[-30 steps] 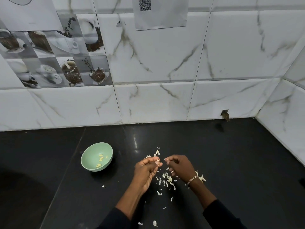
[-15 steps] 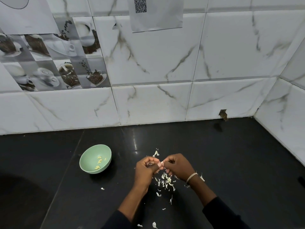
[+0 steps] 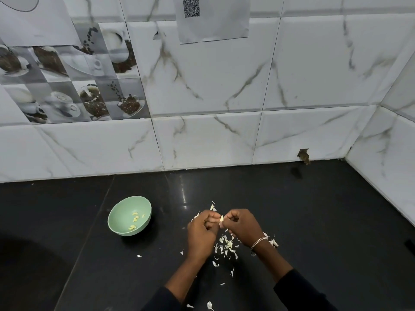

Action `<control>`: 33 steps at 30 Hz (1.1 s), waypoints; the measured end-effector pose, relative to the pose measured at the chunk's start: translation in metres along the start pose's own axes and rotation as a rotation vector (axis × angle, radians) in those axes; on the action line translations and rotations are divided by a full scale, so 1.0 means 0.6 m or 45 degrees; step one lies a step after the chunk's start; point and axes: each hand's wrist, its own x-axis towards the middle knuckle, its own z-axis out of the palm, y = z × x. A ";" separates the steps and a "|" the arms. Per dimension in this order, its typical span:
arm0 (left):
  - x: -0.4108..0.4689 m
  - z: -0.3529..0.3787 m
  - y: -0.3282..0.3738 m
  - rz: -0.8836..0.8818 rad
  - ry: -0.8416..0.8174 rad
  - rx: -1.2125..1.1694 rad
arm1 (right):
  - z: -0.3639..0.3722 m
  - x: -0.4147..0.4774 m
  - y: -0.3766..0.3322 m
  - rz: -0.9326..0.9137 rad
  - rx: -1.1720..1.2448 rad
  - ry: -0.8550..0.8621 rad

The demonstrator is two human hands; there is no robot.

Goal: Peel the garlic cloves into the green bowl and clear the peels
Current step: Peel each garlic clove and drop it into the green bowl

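Note:
A pale garlic clove (image 3: 221,218) is pinched between the fingertips of my left hand (image 3: 201,232) and my right hand (image 3: 241,225), held just above the black counter. Both hands have curled fingers and meet at the clove. The green bowl (image 3: 121,212) sits on the counter to the left of my hands, upright, with several peeled cloves (image 3: 134,219) inside. White garlic peels (image 3: 226,245) lie scattered on the counter beneath and behind my hands.
The black counter (image 3: 314,221) runs back to a white marble-tiled wall (image 3: 202,142) and a side wall at the right (image 3: 381,176). Loose peel bits (image 3: 210,305) lie near the front edge and a single one (image 3: 139,256) lies below the bowl.
My hands have drawn together from slightly apart and now both pinch the clove, which shows between the fingertips. The bowl has not moved.

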 end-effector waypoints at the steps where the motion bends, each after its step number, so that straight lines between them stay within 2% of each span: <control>1: 0.003 -0.001 -0.001 -0.020 -0.002 -0.040 | 0.000 0.000 0.001 -0.002 0.008 0.012; 8: 0.013 -0.001 -0.007 -0.202 -0.008 -0.328 | 0.001 0.024 0.031 0.052 -0.097 0.141; 15: 0.012 -0.010 -0.026 -0.248 0.026 -0.319 | 0.005 0.017 0.033 0.181 0.110 0.067; 18: 0.007 -0.013 -0.037 -0.286 0.039 -0.311 | 0.012 0.020 0.042 0.170 0.023 0.100; 25: 0.001 -0.021 -0.055 -0.312 0.027 -0.338 | 0.037 0.024 0.039 0.134 0.222 -0.194; 33: 0.008 -0.076 -0.058 -0.327 0.131 -0.467 | 0.077 0.053 0.003 0.038 0.265 -0.305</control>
